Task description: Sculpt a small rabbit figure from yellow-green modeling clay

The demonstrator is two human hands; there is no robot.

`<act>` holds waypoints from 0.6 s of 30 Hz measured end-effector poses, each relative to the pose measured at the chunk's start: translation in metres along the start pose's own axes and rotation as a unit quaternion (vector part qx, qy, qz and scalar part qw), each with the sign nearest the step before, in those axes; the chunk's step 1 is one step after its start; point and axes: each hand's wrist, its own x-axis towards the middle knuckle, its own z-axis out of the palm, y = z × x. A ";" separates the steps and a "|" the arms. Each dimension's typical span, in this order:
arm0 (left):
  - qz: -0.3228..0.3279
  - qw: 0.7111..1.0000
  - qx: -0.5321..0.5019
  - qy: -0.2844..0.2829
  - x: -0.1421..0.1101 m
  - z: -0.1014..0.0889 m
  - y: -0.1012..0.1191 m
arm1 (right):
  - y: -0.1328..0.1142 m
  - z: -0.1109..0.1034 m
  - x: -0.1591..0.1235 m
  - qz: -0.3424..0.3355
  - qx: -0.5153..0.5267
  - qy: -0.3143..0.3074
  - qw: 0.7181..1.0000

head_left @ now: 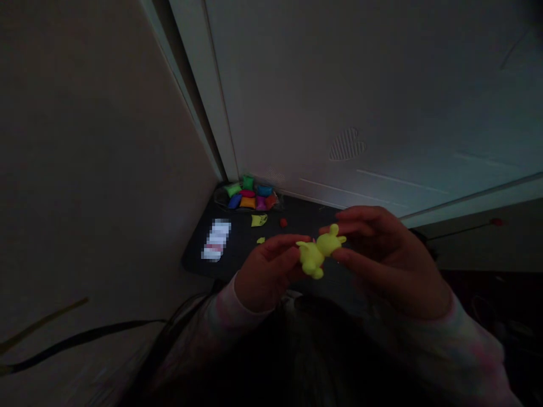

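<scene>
Between my two hands is a small yellow clay figure [313,258], with a rounded body, stubby limbs and a round head bearing two ear-like knobs. My left hand [271,271] is closed on its body from the left. From the right, my right hand [390,260] pinches the head between thumb and fingers. The figure is held above a dark table [237,265], tilted with its head toward the right. Parts of the left fingertips are hidden behind it.
At the table's far left corner lie several coloured clay packets [248,202] in clear plastic. Nearer are a yellow wrapper [258,220], a small red ball [283,223] and a yellow scrap [261,241]. A blurred-out phone-like object [216,240] lies at left. Walls stand behind and left.
</scene>
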 end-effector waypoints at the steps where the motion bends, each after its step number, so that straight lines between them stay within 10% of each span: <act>1: -0.006 1.000 0.001 0.001 0.000 -0.001 0.000 | 0.000 0.000 0.000 -0.001 -0.005 0.000 1.000; 18: -0.020 0.999 -0.047 -0.007 0.001 -0.007 -0.004 | 0.011 0.006 0.001 0.000 0.039 -0.017 0.999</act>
